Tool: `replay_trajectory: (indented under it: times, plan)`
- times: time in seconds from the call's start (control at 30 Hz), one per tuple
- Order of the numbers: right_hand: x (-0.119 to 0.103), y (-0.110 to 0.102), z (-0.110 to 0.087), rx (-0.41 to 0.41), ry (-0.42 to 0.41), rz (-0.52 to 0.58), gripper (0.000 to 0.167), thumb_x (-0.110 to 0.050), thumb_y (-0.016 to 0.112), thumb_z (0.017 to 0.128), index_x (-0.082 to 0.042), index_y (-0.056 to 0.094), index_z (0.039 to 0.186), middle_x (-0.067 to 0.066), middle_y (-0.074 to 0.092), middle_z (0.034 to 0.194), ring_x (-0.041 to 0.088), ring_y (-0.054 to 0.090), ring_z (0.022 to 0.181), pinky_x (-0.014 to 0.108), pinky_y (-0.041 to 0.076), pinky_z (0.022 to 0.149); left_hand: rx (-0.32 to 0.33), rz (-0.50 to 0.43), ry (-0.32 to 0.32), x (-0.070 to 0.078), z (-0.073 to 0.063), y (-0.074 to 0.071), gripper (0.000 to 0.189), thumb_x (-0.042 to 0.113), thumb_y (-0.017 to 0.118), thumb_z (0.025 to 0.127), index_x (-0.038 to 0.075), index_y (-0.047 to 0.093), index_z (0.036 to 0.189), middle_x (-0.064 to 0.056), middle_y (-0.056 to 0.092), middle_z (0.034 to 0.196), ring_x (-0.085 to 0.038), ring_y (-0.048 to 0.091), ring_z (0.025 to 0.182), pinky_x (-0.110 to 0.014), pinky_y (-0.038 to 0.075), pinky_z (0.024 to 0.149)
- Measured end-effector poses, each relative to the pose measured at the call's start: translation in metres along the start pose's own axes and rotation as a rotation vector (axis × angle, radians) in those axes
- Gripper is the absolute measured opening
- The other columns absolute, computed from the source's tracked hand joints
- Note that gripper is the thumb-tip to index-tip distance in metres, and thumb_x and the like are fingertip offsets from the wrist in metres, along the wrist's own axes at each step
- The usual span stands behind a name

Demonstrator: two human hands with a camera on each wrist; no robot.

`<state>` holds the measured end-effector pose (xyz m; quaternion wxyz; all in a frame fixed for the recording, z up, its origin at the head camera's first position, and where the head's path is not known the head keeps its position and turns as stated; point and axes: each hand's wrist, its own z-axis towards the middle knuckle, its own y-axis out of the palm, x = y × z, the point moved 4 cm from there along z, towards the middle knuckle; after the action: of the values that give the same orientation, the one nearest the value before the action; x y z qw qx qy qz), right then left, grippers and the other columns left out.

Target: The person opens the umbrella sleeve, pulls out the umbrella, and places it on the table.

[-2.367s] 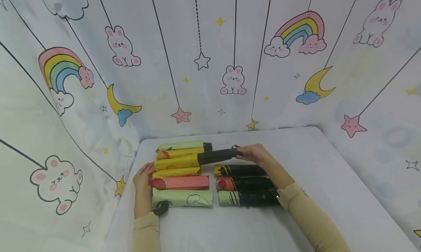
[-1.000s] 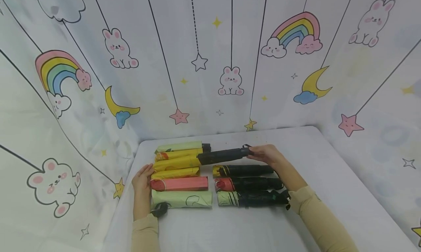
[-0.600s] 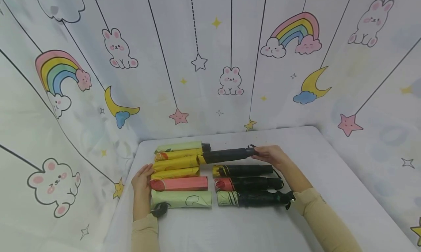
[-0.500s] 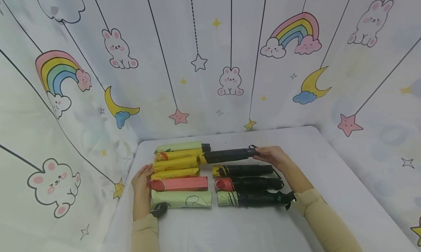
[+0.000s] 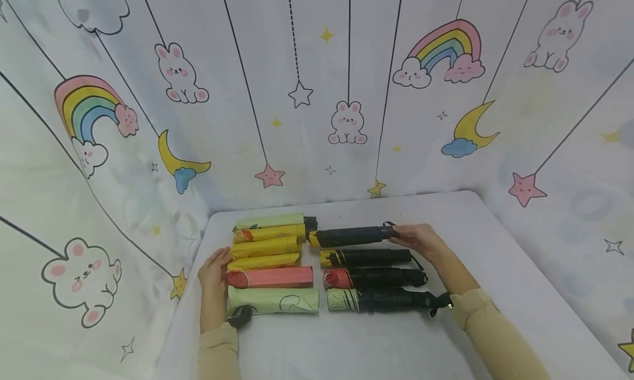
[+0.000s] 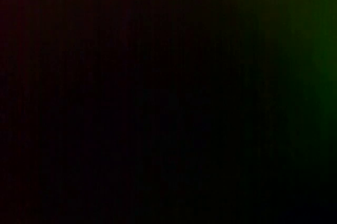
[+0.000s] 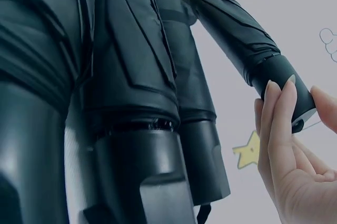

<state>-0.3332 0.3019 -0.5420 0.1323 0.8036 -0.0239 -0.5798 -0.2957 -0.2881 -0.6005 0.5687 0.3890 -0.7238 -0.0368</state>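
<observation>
My right hand [image 5: 418, 239] pinches the handle end of a folded black umbrella [image 5: 349, 237] with a yellow tip. In the right wrist view, fingertips and thumb of that right hand [image 7: 295, 150] lie on either side of the black umbrella handle [image 7: 281, 79]. The umbrella's tip sits just right of the mouth of a yellow umbrella sleeve [image 5: 264, 248], a small gap between them. At the sleeve's left end, my left hand [image 5: 214, 267] pinches it with its fingers. The left wrist view is almost wholly dark.
Below the held umbrella lie umbrellas with yellow [image 5: 371, 257], red [image 5: 381, 277] and green [image 5: 396, 300] tips. Yellow [image 5: 267, 260], red [image 5: 272, 277] and green [image 5: 277, 301] sleeves lie at left. Two sleeved umbrellas, green [image 5: 269, 221] and yellow [image 5: 272, 233], lie behind. A patterned cloth stands around the table.
My right hand has drawn the black umbrella rightward out of the yellow sleeve, so its yellow tip is now exposed. My left hand has stayed at the sleeve's left end.
</observation>
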Motion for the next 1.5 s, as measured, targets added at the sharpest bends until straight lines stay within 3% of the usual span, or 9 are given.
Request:
replay_trajectory:
  times: [0.37,0.6,0.77,0.87,0.97,1.07,1.17,1.33,1.5]
  plan:
    - [0.007,-0.014,0.001,0.014,0.017,-0.034,0.024,-0.005,0.070,0.100,0.006,0.069,0.121,0.008,0.073,0.109,0.025,0.076,0.101,0.041,0.057,0.104,0.004,-0.005,0.006,0.000,-0.001,0.000,0.063,-0.021,0.063,0.092,-0.012,0.042,0.151,-0.006,0.079,0.101,-0.011,0.076,0.098,-0.021,0.062,0.086]
    - [0.012,-0.026,0.006,0.055,0.042,-0.043,0.025,-0.004,0.073,0.098,0.007,0.068,0.120,0.009,0.072,0.110,0.026,0.076,0.100,0.038,0.059,0.100,-0.007,0.012,-0.004,0.001,-0.002,0.001,0.064,-0.020,0.061,0.093,-0.011,0.040,0.152,-0.006,0.078,0.106,-0.011,0.075,0.102,-0.022,0.059,0.094]
    - [0.017,-0.035,0.013,0.034,0.075,-0.039,0.031,-0.004,0.072,0.098,0.010,0.065,0.125,0.011,0.069,0.115,0.027,0.076,0.102,0.038,0.059,0.100,-0.011,0.016,-0.011,0.000,-0.002,0.002,0.063,-0.020,0.062,0.094,-0.011,0.040,0.152,-0.006,0.078,0.108,-0.011,0.075,0.102,-0.024,0.058,0.097]
    - [0.018,-0.042,0.017,0.028,0.094,-0.117,0.042,-0.009,0.072,0.099,0.013,0.060,0.132,0.010,0.070,0.115,0.024,0.075,0.103,0.036,0.060,0.099,-0.015,0.013,-0.016,-0.001,-0.001,0.001,0.064,-0.019,0.062,0.094,-0.010,0.040,0.153,-0.005,0.079,0.105,-0.011,0.075,0.100,-0.023,0.060,0.094]
    - [0.017,-0.044,0.018,0.019,0.091,-0.267,0.053,-0.018,0.072,0.101,0.014,0.054,0.139,0.015,0.072,0.121,0.023,0.073,0.108,0.036,0.059,0.101,-0.014,0.016,-0.023,0.000,-0.001,0.002,0.064,-0.019,0.063,0.094,-0.009,0.041,0.153,-0.003,0.079,0.103,-0.010,0.075,0.099,-0.024,0.060,0.093]
    - [0.016,-0.043,0.017,0.013,0.076,-0.408,0.059,-0.024,0.068,0.103,0.015,0.051,0.143,0.026,0.064,0.136,0.033,0.067,0.122,0.043,0.053,0.110,-0.012,0.017,-0.022,0.000,-0.001,0.002,0.064,-0.019,0.063,0.093,-0.009,0.041,0.153,-0.003,0.079,0.103,-0.010,0.075,0.099,-0.024,0.060,0.094]
    - [0.017,-0.043,0.019,0.026,0.075,-0.478,0.060,-0.025,0.066,0.104,0.014,0.049,0.146,0.031,0.051,0.151,0.043,0.055,0.137,0.051,0.045,0.117,-0.012,0.010,-0.018,0.000,-0.001,0.002,0.065,-0.020,0.063,0.093,-0.009,0.041,0.153,-0.003,0.079,0.102,-0.011,0.075,0.100,-0.025,0.059,0.095]
    - [0.021,-0.045,0.020,0.035,0.085,-0.466,0.061,-0.022,0.065,0.105,0.010,0.043,0.152,0.032,0.039,0.159,0.041,0.055,0.137,0.049,0.046,0.116,-0.006,0.015,-0.013,-0.001,-0.002,0.001,0.065,-0.019,0.063,0.093,-0.009,0.041,0.153,-0.004,0.079,0.103,-0.010,0.075,0.100,-0.025,0.060,0.094]
    - [0.024,-0.052,0.021,0.061,0.096,-0.337,0.060,-0.017,0.068,0.103,0.005,0.045,0.153,0.028,0.037,0.162,0.025,0.072,0.114,0.037,0.057,0.104,-0.006,0.022,0.010,0.000,-0.003,0.003,0.063,-0.019,0.064,0.093,-0.011,0.043,0.151,-0.008,0.078,0.111,-0.015,0.074,0.107,-0.026,0.060,0.094]
